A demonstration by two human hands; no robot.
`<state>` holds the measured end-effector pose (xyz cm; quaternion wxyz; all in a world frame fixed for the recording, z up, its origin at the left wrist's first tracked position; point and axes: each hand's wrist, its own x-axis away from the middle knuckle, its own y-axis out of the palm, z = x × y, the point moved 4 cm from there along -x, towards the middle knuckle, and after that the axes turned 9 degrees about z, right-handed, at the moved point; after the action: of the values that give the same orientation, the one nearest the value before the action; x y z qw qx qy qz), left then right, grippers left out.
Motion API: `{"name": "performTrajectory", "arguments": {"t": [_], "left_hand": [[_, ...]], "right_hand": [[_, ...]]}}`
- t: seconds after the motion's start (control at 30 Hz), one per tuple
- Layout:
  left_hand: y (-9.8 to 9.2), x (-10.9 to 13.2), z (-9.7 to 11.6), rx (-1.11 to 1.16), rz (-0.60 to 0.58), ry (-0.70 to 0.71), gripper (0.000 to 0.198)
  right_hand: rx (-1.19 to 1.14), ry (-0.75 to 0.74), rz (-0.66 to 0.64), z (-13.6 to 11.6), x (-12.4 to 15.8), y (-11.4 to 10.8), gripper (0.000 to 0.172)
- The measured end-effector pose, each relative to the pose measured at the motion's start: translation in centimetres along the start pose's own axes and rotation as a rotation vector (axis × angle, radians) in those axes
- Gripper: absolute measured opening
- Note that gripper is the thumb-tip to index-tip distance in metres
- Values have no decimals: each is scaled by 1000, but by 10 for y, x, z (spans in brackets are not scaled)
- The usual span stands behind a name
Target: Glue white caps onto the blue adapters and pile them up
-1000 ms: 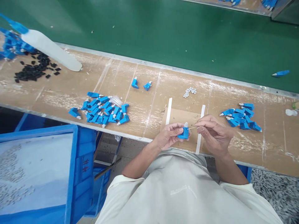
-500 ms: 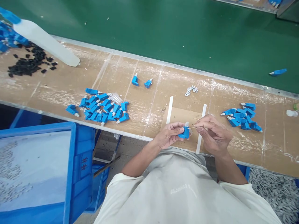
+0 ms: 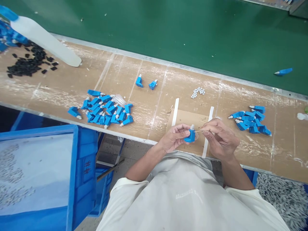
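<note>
My left hand [image 3: 175, 138] is closed on a blue plastic connector [image 3: 189, 137], its white tip pointing up. A thin wooden stick [image 3: 197, 131] is pinched between the thumb and fingers of my right hand [image 3: 221, 138]. The far end of this stick meets the connector's side near its top; whether it goes inside is too small to tell. Both hands are over a brown cardboard piece [image 3: 187, 117] marked off by two white tape strips. Beyond it lies a small cluster of white bits [image 3: 198, 92].
Blue connectors form a left pile [image 3: 106, 109] and a right pile [image 3: 251, 119]. A white bottle [image 3: 45, 40] lies by black pieces [image 3: 24, 65]. Behind the bench runs a green belt [image 3: 154, 29] carrying one blue piece [image 3: 284, 71]. A blue crate [image 3: 83, 166] stands at lower left.
The specks and the blue piece on the green belt have shifted left relative to the bench. My hands keep nearly the same hold and place, and the view has tilted slightly.
</note>
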<state>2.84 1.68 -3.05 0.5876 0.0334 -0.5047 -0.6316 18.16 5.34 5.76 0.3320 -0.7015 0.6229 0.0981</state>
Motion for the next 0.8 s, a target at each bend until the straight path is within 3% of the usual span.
{"name": "performTrajectory", "arguments": {"t": [0.43,0.53,0.7,0.8], "left_hand": [[-2,-1,0,2,41,7,49],[-4,-1,0,5,51,10,48],[-8,1,6,19,68,45,45],[-14,0,10,23,79,59,42]], "right_hand": [[-67,-55,-10,0,1,2,17],[-89,-6,-19,3,0,3,13],[-213,172,110,18,5,-10,9],[-146,259,72,26,12,-14,9]]}}
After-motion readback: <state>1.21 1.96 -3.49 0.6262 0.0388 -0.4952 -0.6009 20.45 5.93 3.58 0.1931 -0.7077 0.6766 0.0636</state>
